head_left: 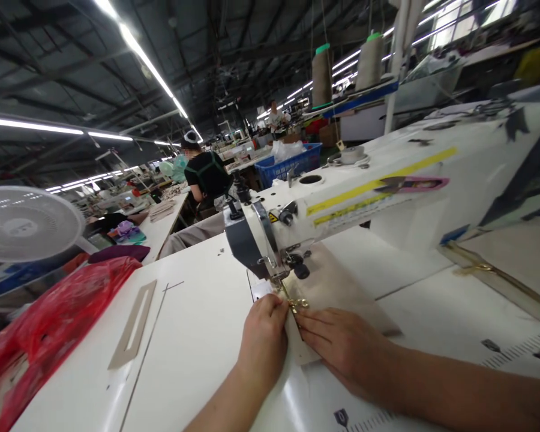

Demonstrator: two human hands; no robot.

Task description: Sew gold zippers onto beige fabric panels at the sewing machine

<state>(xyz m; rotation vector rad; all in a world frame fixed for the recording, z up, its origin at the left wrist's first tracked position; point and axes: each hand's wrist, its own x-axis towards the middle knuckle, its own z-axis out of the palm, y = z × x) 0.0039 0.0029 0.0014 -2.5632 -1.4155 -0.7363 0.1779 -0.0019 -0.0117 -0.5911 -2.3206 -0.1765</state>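
A beige fabric panel (333,294) lies on the white sewing table (184,336) under the needle area of a white industrial sewing machine (270,225). A gold zipper-like metal strip (297,305) runs along the panel's edge by the presser foot (274,277). My left hand (263,336) pinches the fabric edge just in front of the foot. My right hand (342,351) lies beside it, with its fingers together, pressing the panel and touching the gold strip. The needle itself is hidden by the machine parts.
Pink-handled snips (411,184) lie on the machine arm, and thread cones (321,75) stand behind it. On the left are a red plastic bag (49,336) and a white fan (27,225). A seated co-worker (207,174) works further on, near a blue crate (288,165).
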